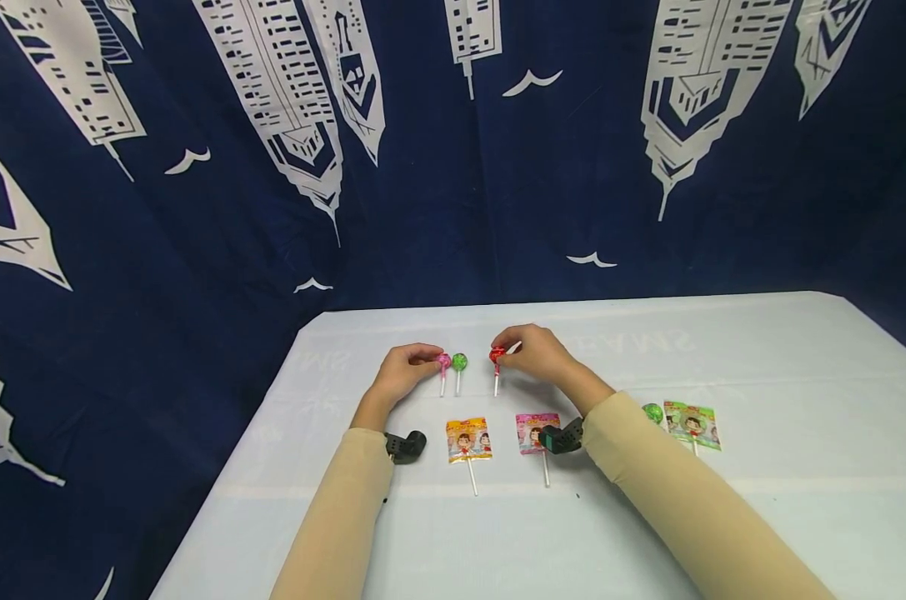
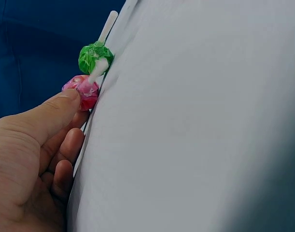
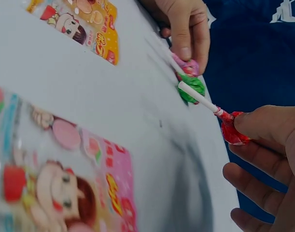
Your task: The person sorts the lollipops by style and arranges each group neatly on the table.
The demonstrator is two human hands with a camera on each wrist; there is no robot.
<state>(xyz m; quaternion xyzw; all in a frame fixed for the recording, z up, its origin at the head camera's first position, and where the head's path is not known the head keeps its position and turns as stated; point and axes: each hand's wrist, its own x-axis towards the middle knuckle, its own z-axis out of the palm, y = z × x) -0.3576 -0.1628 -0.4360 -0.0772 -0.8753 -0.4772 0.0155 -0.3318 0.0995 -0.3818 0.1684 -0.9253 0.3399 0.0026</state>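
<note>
My left hand (image 1: 405, 372) pinches the wrapped head of a pink lollipop (image 2: 84, 89) between thumb and fingers. Right beside it lies a green lollipop (image 1: 459, 362), its white stick pointing toward me like the pink one's. To the right, my right hand (image 1: 537, 354) holds a red lollipop (image 3: 234, 129) by its head, thumb on one side and fingers on the other. The red one's white stick (image 1: 496, 387) also points toward me. In the right wrist view, the red lollipop shows close in front, with the green and pink heads farther off.
Nearer to me lie flat packaged lollipops: an orange one (image 1: 468, 440) and a pink one (image 1: 533, 427), partly behind the right wrist camera. Beyond the right sleeve are a green packet (image 1: 693, 424) and another green lollipop (image 1: 653, 412), partly covered by the sleeve. A dark blue patterned cloth (image 1: 453, 200) hangs behind the white table (image 1: 483, 550).
</note>
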